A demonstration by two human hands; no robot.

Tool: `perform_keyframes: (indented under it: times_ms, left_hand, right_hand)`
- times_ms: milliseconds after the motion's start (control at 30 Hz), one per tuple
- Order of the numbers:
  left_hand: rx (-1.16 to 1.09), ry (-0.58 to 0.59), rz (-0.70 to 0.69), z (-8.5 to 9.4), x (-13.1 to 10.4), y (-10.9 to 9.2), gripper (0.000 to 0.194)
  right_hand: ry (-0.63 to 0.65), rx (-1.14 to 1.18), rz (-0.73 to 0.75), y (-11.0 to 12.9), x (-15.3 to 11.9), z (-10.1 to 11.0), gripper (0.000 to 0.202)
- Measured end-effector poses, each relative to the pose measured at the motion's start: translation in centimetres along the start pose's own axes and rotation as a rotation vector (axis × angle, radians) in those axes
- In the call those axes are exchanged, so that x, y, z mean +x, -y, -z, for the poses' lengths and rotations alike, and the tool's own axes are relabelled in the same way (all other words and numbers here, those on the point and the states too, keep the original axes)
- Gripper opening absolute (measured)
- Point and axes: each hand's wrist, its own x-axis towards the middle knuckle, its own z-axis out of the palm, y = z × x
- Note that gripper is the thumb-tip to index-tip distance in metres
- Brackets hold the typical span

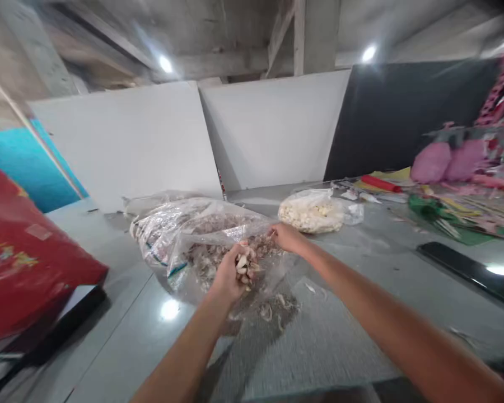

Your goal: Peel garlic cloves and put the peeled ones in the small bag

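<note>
A large clear plastic bag [205, 215] lies on the grey tabletop, its mouth toward me, with brownish garlic skins and cloves inside. My left hand [229, 274] is at the bag's opening, fingers curled around several pale garlic cloves [242, 266]. To its right, my right hand [286, 237] pinches at the bag's right edge; what its fingertips hold is too small to make out. Behind my right hand sits a smaller clear bag [311, 211] full of peeled cloves. Loose skins [277, 310] are scattered on the table in front of the large bag.
At the left stand a red bag [29, 257] and a black object [67, 319]. A dark phone [470, 268] lies at the right. Behind it are a red roll [381, 183], green and yellow sheets and pink items [432, 162]. White and black boards lean at the back.
</note>
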Motion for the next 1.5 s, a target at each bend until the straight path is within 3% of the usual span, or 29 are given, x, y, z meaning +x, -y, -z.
perform_keyframes:
  times_ms: [133, 300, 433, 533, 633, 733, 833, 900, 933, 1033, 1100, 1333, 1500]
  left_hand:
    - [0.324, -0.096, -0.103, -0.2, 0.9, 1.6, 0.015]
    - [0.937, -0.065, -0.423, -0.2, 1.2, 2.3, 0.015]
    - [1.406, -0.013, -0.474, -0.6, 0.3, 2.3, 0.025]
    - [1.606, 0.031, -0.466, -0.8, -0.2, 2.0, 0.024]
    - [1.660, 0.096, -0.475, -0.6, -0.3, 1.4, 0.023]
    - [1.669, 0.117, -0.532, -0.3, -0.5, 0.2, 0.025]
    - [1.666, 0.030, -0.619, 0.1, -1.5, -1.4, 0.027]
    - [1.666, -0.062, -0.586, 0.4, -2.7, -2.5, 0.026]
    - [1.665, -0.043, -0.545, 0.5, -3.3, -3.0, 0.025]
    - [1.617, 0.233, -0.369, 1.2, -5.1, -3.6, 0.020]
    - [1.610, 0.348, -0.317, 1.7, -5.6, -3.2, 0.015]
    - [1.634, 0.411, -0.338, 3.0, -4.5, -1.1, 0.019]
    - [1.728, 0.314, -0.381, 3.0, -3.7, -1.7, 0.020]
  right_hand:
    - [-0.062, -0.089, 0.111, 0.7, -1.8, -1.4, 0.024]
    - [-0.075, -0.086, 0.135, 1.4, -3.5, -1.8, 0.025]
    - [-0.079, -0.037, 0.105, 1.3, -4.2, -1.7, 0.025]
    - [-0.100, -0.018, 0.084, 1.2, -4.6, -1.5, 0.026]
    - [-0.088, -0.002, 0.085, 1.3, -5.3, -1.0, 0.028]
    - [0.013, -0.025, 0.127, 1.6, -6.5, -0.5, 0.029]
    - [0.178, -0.073, 0.234, 2.0, -8.4, -0.8, 0.023]
    - [0.245, -0.132, 0.278, 2.1, -9.7, -1.4, 0.018]
    - [0.233, -0.140, 0.317, 2.0, -10.2, -1.7, 0.019]
    - [0.163, -0.160, 0.391, 1.5, -11.2, -2.5, 0.023]
    - [0.156, -0.185, 0.389, 1.2, -11.4, -2.7, 0.025]
    - [0.150, -0.296, 0.242, 1.1, -10.9, -2.6, 0.019]
    - [0.068, -0.280, 0.229, 1.6, -9.7, -1.2, 0.022]
